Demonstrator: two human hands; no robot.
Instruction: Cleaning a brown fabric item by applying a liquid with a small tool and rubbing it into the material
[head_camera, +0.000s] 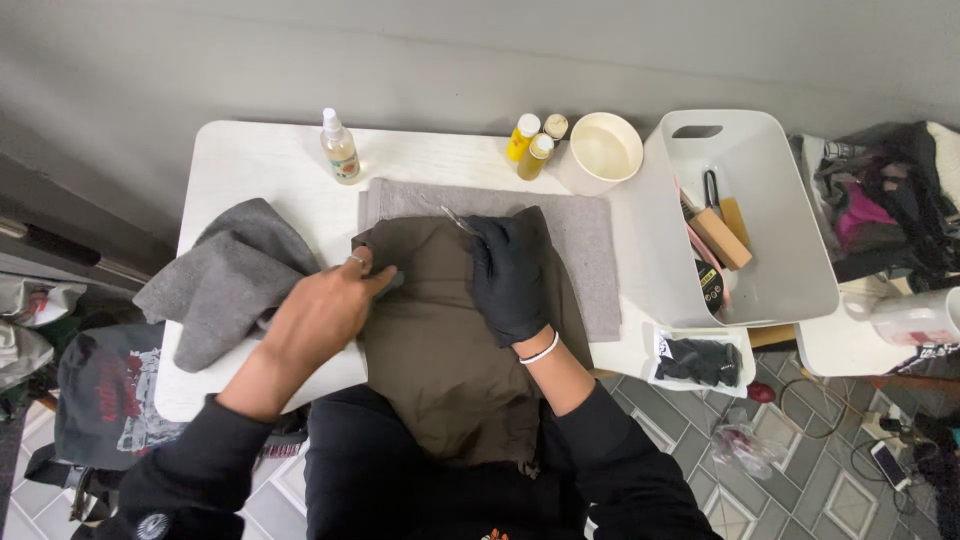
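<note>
Brown garment (440, 330) spread on the bench (280, 160)

Bare left hand (320, 315) pinches the fabric's edge; gloved right hand (510, 275) pinches a thin tool (458, 220). Best keep the cloth taut and work gently.

A garment (440, 330) lies on a towel (585, 240) at the middle of the table (270, 150), its near end hanging over the table's front edge. On the garment rest the left hand (325, 315) and the right hand (510, 275). Left of the garment lies a crumpled cloth (225, 275). Behind it stand a spray bottle (340, 148), three small bottles (535, 145) and a bowl (604, 147). Right of it sits a bin (790, 220) holding brushes (718, 235).
</note>
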